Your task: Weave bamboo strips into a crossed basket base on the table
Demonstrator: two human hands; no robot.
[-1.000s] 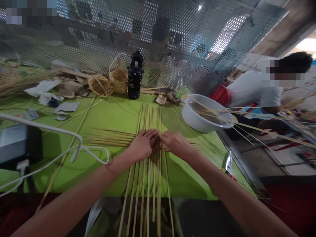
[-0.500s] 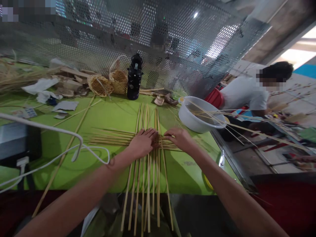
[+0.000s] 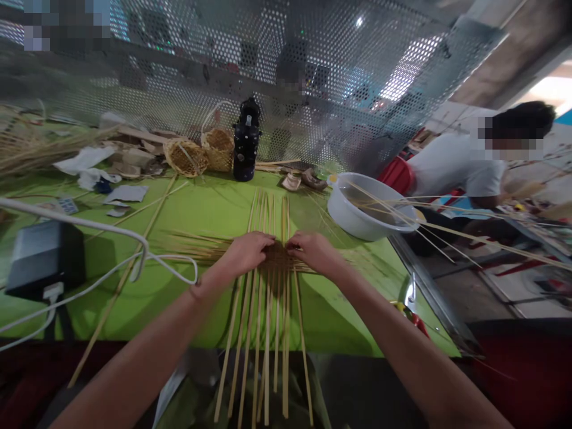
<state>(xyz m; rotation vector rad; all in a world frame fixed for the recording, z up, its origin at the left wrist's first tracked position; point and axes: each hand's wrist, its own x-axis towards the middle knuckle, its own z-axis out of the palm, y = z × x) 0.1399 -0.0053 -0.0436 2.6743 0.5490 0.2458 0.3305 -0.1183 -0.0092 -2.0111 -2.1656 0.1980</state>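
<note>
a: location of the bamboo strips (image 3: 268, 333)?
b: near ends overhang the green table (image 3: 134, 298) edge; far ends point toward the black bottle (image 3: 245, 143).
a: hand state?
b: left hand (image 3: 243, 253) and right hand (image 3: 315, 251) lie palm down, fingers bent, pressing the woven crossing (image 3: 277, 257); nothing enclosed.
a: handling?
b: probably light, springy and easily split. hold flat beside the crossing, not at free ends.

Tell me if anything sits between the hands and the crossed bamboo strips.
Nothing visible. The left hand and right hand rest directly on the bamboo strips at their crossing; the white bowl and cable lie aside.
</note>
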